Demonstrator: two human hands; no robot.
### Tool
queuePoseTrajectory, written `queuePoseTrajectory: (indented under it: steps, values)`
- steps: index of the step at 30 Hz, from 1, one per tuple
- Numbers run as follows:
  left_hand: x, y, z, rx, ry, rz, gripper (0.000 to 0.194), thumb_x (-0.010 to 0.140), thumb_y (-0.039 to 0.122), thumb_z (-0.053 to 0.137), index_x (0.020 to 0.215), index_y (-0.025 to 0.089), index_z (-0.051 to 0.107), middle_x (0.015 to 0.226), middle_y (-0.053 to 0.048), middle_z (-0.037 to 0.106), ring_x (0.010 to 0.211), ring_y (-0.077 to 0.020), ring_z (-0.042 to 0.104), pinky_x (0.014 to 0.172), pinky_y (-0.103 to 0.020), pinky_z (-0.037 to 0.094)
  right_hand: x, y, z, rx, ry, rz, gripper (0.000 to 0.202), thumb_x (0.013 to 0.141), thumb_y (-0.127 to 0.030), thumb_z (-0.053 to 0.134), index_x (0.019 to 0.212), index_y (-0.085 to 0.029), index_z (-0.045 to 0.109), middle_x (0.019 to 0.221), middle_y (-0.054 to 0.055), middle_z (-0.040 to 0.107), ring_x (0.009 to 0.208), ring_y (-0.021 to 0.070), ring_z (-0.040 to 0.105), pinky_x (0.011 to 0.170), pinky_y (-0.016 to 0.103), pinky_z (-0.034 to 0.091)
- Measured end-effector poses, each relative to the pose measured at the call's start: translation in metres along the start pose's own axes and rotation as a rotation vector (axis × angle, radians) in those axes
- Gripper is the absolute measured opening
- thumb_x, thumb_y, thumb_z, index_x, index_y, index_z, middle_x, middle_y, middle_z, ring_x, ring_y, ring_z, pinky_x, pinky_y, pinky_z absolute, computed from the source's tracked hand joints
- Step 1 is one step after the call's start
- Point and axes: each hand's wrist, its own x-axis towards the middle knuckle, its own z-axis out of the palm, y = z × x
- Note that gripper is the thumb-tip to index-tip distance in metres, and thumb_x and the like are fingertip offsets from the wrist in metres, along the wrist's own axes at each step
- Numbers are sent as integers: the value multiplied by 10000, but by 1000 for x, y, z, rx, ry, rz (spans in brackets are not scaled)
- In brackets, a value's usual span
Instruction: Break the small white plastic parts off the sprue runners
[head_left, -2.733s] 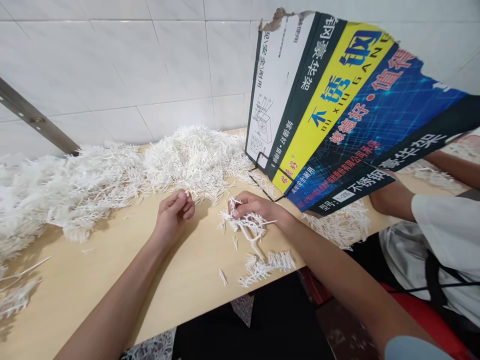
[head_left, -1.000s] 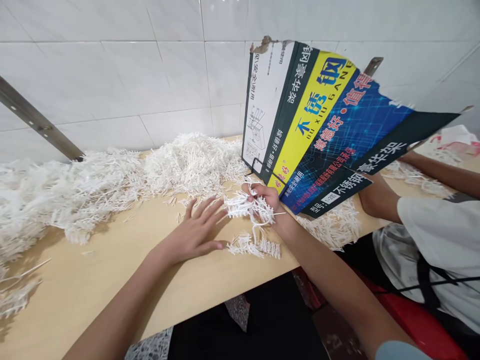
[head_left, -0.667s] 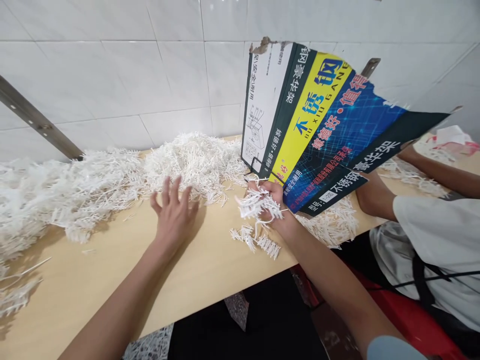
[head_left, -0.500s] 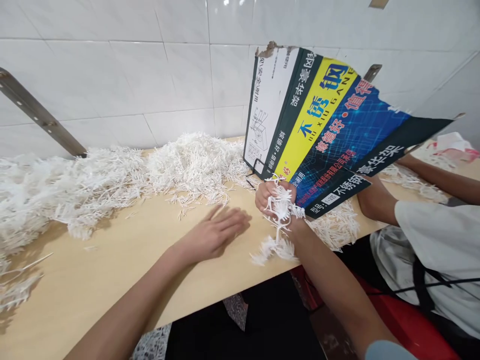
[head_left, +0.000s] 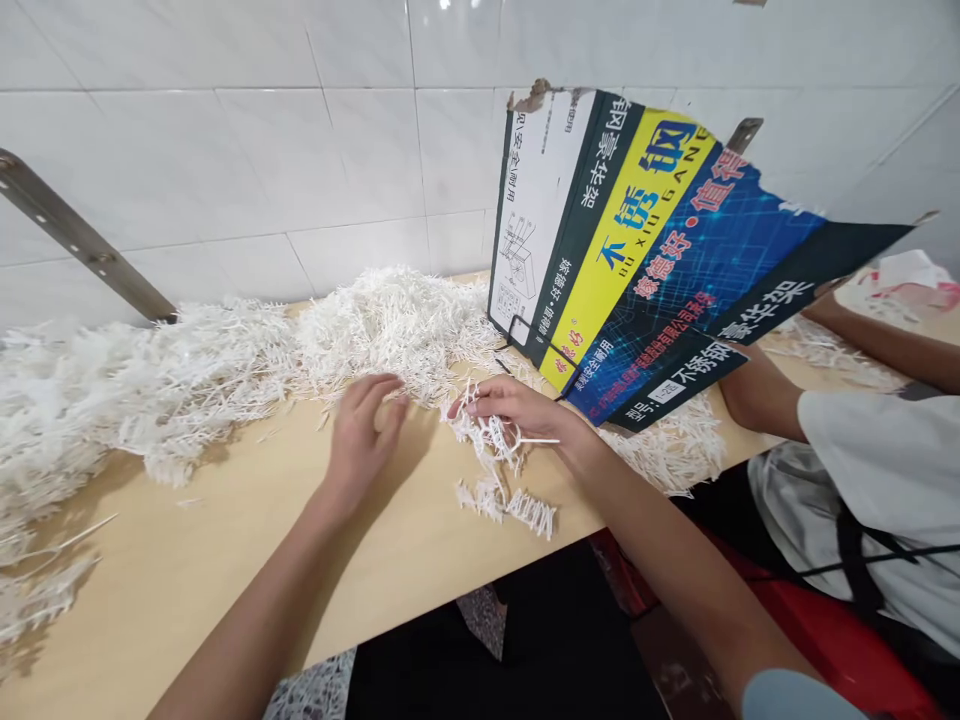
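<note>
My right hand (head_left: 510, 405) is closed on a white branched plastic sprue (head_left: 499, 440). Its comb-like lower part (head_left: 529, 512) hangs down over the table. To the left, my left hand (head_left: 367, 430) is empty, thumb and fingers apart, slightly blurred, just in front of a large pile of white plastic pieces (head_left: 397, 325). The pile runs along the wall, and its small pieces are tangled together.
A printed cardboard sheet (head_left: 637, 260) stands upright right of my hands. Beyond it is another person's arm (head_left: 761, 395), with a white sleeve (head_left: 885, 440). More white pieces (head_left: 667, 445) lie below the cardboard. A metal bracket (head_left: 86, 235) is fixed to the tiled wall.
My right hand has moved left, away from the cardboard, bringing the white sprue along. My left hand has shifted left and up toward the pile, its fingers now raised.
</note>
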Motion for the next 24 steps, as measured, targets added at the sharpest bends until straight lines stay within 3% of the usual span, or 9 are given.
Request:
queuePoseTrajectory:
  steps: [2, 5, 7, 9, 12, 15, 17, 20, 24]
  values:
    - [-8, 11, 10, -324, -266, -91, 420, 985, 472, 534, 1313, 221, 614, 1344, -134, 679, 1220, -301, 640, 1030, -458, 487, 2, 4, 6, -14, -51, 19, 387, 797, -344, 769, 1118, -132, 728, 668, -40, 628, 440, 65, 502, 390, 169, 427]
    - [-15, 18, 24, -509, -450, -193, 653, 880, 495, 703, 1437, 214, 511, 1197, -106, 735, 1017, -257, 694, 882, -362, 523, 8, 12, 11, -16, -48, -3, 417, 803, -354, 762, 1154, -137, 704, 680, -32, 652, 444, 73, 526, 406, 174, 450]
    - [-14, 16, 27, -471, -466, -212, 589, 850, 500, 739, 1334, 191, 610, 1007, -63, 750, 888, -226, 672, 801, -323, 496, 13, 17, 9, 3, 27, -50, 390, 808, -362, 746, 1122, -135, 709, 622, -47, 609, 410, 64, 472, 374, 168, 400]
    - [-12, 10, 24, -414, -454, -226, 403, 873, 527, 699, 1046, 165, 727, 810, -26, 697, 751, -185, 606, 690, -288, 440, 16, 19, 6, 65, 155, -120, 361, 801, -349, 738, 1098, -146, 711, 550, -77, 523, 379, 53, 376, 339, 164, 304]
    - [-10, 4, 18, -411, -378, -288, 389, 886, 533, 669, 789, 158, 695, 676, -2, 597, 654, -149, 516, 606, -269, 370, 18, 17, -2, 166, 343, -202, 300, 755, -322, 750, 1003, -155, 724, 515, -91, 441, 390, 52, 307, 342, 177, 224]
    - [-7, 3, 15, -520, -238, -336, 314, 884, 476, 677, 845, 164, 686, 777, -22, 646, 746, -170, 578, 673, -275, 435, 16, 13, -8, 197, 439, -218, 265, 706, -312, 774, 906, -143, 732, 544, -81, 430, 417, 47, 309, 357, 184, 195]
    - [-6, 3, 14, -623, -242, -306, 245, 869, 408, 691, 867, 163, 685, 913, -57, 698, 880, -199, 639, 784, -298, 490, 15, 11, -9, 216, 463, -224, 290, 702, -328, 791, 922, -149, 728, 562, -84, 418, 428, 43, 311, 366, 181, 167]
    - [-4, 4, 13, -805, -379, -294, 229, 799, 294, 742, 975, 173, 659, 1054, -87, 729, 921, -230, 696, 827, -350, 534, 15, 12, -5, 231, 466, -268, 362, 726, -396, 818, 984, -173, 699, 595, -80, 459, 459, 46, 380, 399, 174, 217]
    - [-10, 9, 12, -884, -548, -356, 340, 756, 181, 722, 1082, 176, 628, 751, -29, 718, 678, -204, 680, 676, -327, 530, 17, 16, 4, 145, 330, -297, 470, 802, -460, 794, 1155, -189, 641, 595, -79, 535, 454, 59, 388, 441, 193, 289]
